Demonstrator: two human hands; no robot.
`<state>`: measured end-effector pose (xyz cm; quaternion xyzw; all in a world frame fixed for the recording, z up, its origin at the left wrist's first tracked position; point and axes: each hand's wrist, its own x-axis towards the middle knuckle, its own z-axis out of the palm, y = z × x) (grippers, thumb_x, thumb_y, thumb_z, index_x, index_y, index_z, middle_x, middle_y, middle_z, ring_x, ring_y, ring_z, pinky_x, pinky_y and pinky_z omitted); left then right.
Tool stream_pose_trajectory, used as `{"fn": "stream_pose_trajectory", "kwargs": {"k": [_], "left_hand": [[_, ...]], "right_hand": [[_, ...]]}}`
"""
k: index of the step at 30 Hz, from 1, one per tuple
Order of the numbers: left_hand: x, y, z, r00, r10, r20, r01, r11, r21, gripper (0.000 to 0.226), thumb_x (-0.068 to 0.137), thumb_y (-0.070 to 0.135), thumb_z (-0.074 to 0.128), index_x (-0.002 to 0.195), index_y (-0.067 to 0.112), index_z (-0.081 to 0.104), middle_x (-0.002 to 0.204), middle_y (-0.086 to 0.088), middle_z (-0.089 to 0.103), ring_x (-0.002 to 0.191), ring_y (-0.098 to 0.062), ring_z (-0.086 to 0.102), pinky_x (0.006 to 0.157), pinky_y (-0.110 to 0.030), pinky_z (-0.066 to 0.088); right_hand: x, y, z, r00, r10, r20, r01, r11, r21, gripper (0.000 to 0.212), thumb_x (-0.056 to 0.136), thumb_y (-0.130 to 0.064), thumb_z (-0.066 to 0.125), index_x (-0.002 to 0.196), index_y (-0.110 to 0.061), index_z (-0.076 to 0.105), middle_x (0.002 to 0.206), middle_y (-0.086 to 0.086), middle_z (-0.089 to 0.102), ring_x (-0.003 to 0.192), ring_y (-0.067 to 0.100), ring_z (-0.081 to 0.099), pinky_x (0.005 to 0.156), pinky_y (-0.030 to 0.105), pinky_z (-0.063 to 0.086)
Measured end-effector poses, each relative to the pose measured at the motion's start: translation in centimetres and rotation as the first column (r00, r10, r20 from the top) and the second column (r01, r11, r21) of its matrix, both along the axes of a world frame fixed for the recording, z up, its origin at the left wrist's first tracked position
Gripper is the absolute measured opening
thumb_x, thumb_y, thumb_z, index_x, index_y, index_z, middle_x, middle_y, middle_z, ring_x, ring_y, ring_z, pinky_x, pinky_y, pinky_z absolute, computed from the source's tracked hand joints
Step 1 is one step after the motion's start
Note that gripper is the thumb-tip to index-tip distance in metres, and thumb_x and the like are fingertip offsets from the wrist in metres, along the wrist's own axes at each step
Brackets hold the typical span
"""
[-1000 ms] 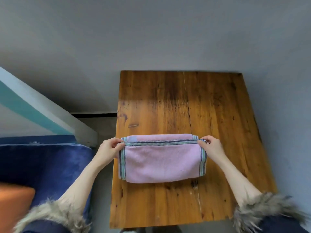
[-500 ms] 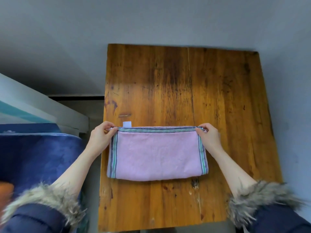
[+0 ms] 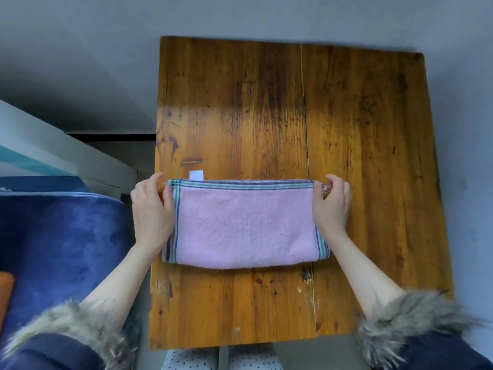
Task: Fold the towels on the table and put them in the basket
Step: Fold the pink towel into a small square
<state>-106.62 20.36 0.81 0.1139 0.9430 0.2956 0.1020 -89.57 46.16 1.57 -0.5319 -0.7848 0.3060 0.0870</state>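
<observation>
A pink towel (image 3: 245, 225) with green and blue striped borders lies folded flat on the wooden table (image 3: 266, 102), a white label sticking out at its far left corner. My left hand (image 3: 150, 209) rests against the towel's left edge, fingers at the far left corner. My right hand (image 3: 332, 206) pinches the far right corner. No basket is in view.
A blue upholstered seat (image 3: 61, 244) sits left of the table, with an orange item (image 3: 5, 292) at the frame's left edge. A white and teal rail (image 3: 53, 153) runs behind it. Grey floor surrounds the table.
The top layer's far edge has been drawn back flush with the layer beneath, and the white label now shows. My hands have settled at the far corners; the view has moved closer.
</observation>
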Motion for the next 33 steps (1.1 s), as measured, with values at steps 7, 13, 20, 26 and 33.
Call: {"fn": "stream_pose_trajectory", "kwargs": {"k": [7,13,20,26,33], "left_hand": [[7.9,-0.8,-1.8,0.825,-0.563,-0.052,0.511,0.782,-0.358,0.052,0.094,0.033,0.028,0.141,0.015,0.039,0.151,-0.017,0.029,0.142,-0.036,0.019,0.113,-0.057,0.012],[6.3,-3.3,-5.0,0.825,-0.565,-0.009,0.503,0.742,-0.444,0.056,0.097,0.048,0.013,0.148,0.026,0.016,0.157,-0.01,0.012,0.145,-0.025,0.001,0.117,-0.046,0.004],[4.8,-3.9,-4.3,0.861,-0.504,-0.064,0.427,0.788,-0.444,0.056,0.098,0.043,0.011,0.149,0.021,0.013,0.158,-0.006,0.006,0.145,-0.021,-0.003,0.115,-0.047,-0.01],[2.8,-0.4,-4.5,0.901,-0.434,-0.022,0.392,0.834,-0.389,0.059,0.097,0.042,0.008,0.15,0.016,0.006,0.158,-0.004,0.003,0.145,-0.018,-0.006,0.117,-0.049,0.0],[2.4,-1.4,-3.3,0.905,-0.425,-0.004,0.417,0.892,-0.176,0.05,0.101,0.029,0.026,0.148,0.012,0.02,0.157,-0.006,0.013,0.146,-0.022,0.005,0.118,-0.045,0.01]], "right_hand": [[3.3,-8.2,-1.7,0.725,0.645,0.242,-0.688,0.691,0.221,0.052,0.091,-0.029,0.043,0.141,-0.014,0.039,0.149,0.012,0.034,0.14,0.029,0.025,0.113,0.055,0.019],[5.5,-3.2,-4.7,0.7,0.605,0.38,-0.684,0.721,0.111,0.059,0.096,-0.041,0.034,0.147,-0.023,0.01,0.154,0.003,-0.002,0.144,0.02,-0.003,0.116,0.033,-0.007],[4.6,-2.9,-4.3,0.749,0.562,0.352,-0.647,0.734,0.204,0.058,0.097,-0.041,0.027,0.147,-0.017,0.012,0.154,0.009,0.001,0.144,0.023,0.002,0.117,0.038,-0.007],[2.2,-2.6,-4.7,0.686,0.524,0.506,-0.664,0.735,0.139,0.067,0.095,-0.05,0.012,0.147,-0.012,-0.005,0.157,0.009,-0.007,0.142,0.015,-0.013,0.112,0.033,-0.02],[1.7,-4.9,-3.0,0.711,0.518,0.476,-0.644,0.752,0.143,0.063,0.097,-0.049,0.011,0.147,-0.015,-0.006,0.155,0.005,-0.013,0.142,0.016,-0.017,0.113,0.037,-0.02]]}}
